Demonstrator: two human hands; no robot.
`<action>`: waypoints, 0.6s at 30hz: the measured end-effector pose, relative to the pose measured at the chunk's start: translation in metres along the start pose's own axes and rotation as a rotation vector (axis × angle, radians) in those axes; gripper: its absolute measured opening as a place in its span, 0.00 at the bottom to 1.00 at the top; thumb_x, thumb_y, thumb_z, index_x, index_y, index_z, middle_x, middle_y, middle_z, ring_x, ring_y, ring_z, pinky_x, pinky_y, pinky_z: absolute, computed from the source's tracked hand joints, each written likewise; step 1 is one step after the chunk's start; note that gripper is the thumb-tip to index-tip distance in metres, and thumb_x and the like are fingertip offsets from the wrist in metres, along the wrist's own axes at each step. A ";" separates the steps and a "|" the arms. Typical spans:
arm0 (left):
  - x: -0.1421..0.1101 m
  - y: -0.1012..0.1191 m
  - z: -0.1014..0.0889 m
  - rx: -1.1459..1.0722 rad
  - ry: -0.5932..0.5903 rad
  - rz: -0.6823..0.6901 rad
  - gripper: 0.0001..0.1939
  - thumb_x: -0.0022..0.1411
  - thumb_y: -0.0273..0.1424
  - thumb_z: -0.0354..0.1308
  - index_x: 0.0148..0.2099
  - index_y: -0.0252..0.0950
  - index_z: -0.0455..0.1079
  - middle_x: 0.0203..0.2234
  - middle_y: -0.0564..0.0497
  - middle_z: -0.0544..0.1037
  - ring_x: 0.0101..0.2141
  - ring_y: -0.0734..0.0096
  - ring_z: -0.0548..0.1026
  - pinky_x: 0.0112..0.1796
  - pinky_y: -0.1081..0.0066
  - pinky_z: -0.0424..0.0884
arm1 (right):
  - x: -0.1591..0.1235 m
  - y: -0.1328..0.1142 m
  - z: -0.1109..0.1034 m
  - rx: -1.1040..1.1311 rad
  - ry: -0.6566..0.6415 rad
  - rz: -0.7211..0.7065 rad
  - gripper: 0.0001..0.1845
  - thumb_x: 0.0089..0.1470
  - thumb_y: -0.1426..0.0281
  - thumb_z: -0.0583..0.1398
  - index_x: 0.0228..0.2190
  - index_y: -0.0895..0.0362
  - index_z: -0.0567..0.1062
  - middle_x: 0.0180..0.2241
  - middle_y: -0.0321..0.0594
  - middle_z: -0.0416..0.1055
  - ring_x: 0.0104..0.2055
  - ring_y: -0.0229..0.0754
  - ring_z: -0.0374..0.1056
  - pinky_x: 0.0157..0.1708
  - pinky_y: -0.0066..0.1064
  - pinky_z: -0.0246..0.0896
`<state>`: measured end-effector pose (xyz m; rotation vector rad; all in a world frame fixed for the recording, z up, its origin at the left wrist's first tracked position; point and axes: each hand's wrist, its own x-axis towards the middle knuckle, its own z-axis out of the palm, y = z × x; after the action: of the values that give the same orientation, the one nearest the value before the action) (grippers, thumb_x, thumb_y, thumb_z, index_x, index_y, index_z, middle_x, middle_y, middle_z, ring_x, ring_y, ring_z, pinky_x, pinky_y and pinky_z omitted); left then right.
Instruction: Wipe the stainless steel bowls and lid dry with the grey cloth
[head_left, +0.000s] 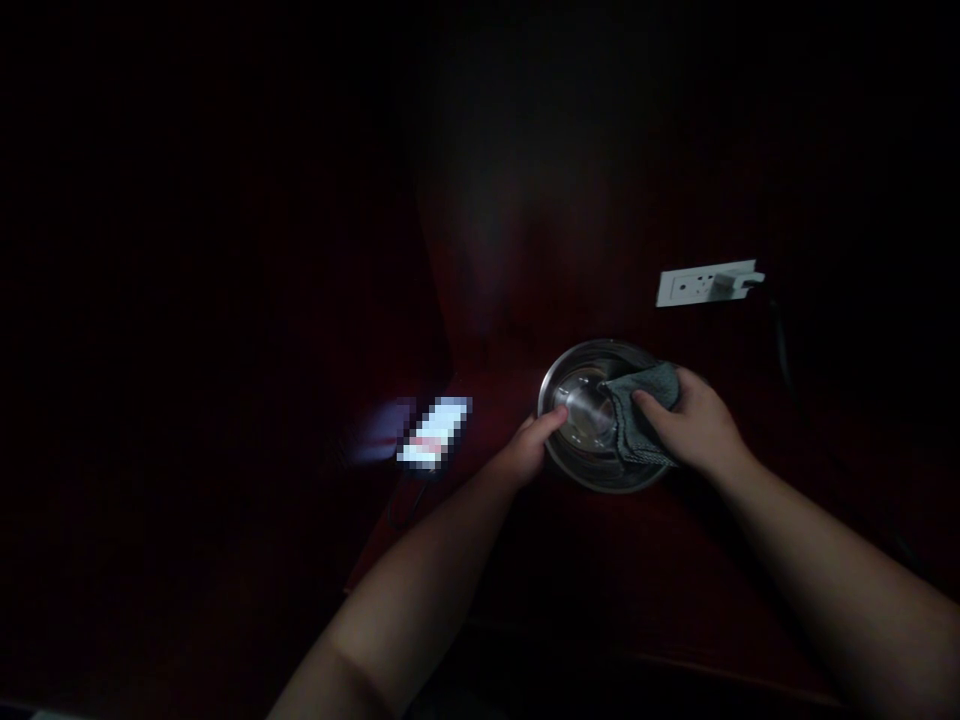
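A shiny steel bowl [581, 468] is tilted toward me above a dark reddish surface. My left hand [529, 446] grips its left rim, the thumb over the inside and the other fingers hidden behind. On the right side, my right hand [697, 420] is closed on a grey-green cloth [645, 405] with dark stitched edges. The cloth lies folded over the bowl's right rim and against its inner wall. Most of the right fingers are out of sight behind the cloth and bowl.
A lit phone [435, 435], its screen pixelated, lies left of the bowl with a thin cable near it. On the back wall is a white socket panel [686, 287] with a plug [724, 285] in it. Darkness hides most of the surroundings.
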<state>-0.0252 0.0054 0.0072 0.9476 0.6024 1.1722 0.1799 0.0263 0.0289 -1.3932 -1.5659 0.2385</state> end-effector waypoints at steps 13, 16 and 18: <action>0.001 -0.002 -0.002 0.008 -0.003 0.007 0.28 0.45 0.44 0.65 0.45 0.29 0.74 0.37 0.41 0.81 0.46 0.48 0.75 0.51 0.54 0.65 | 0.001 0.001 0.001 -0.035 -0.001 -0.001 0.12 0.48 0.61 0.58 0.33 0.55 0.69 0.32 0.42 0.72 0.33 0.47 0.69 0.35 0.39 0.65; 0.000 -0.001 0.000 0.002 -0.001 0.009 0.28 0.46 0.43 0.65 0.45 0.29 0.74 0.38 0.41 0.81 0.47 0.49 0.75 0.52 0.55 0.65 | 0.000 -0.001 0.000 -0.026 -0.002 0.011 0.12 0.47 0.61 0.58 0.33 0.55 0.69 0.32 0.43 0.73 0.33 0.47 0.70 0.35 0.39 0.65; 0.000 0.000 0.000 -0.004 -0.002 0.014 0.26 0.47 0.43 0.64 0.45 0.29 0.74 0.37 0.41 0.81 0.47 0.49 0.74 0.52 0.55 0.65 | 0.000 -0.001 0.000 -0.021 -0.003 0.020 0.13 0.47 0.61 0.59 0.34 0.55 0.69 0.32 0.43 0.73 0.34 0.47 0.70 0.34 0.39 0.65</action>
<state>-0.0248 0.0050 0.0071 0.9506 0.5930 1.1842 0.1786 0.0260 0.0297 -1.4267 -1.5616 0.2371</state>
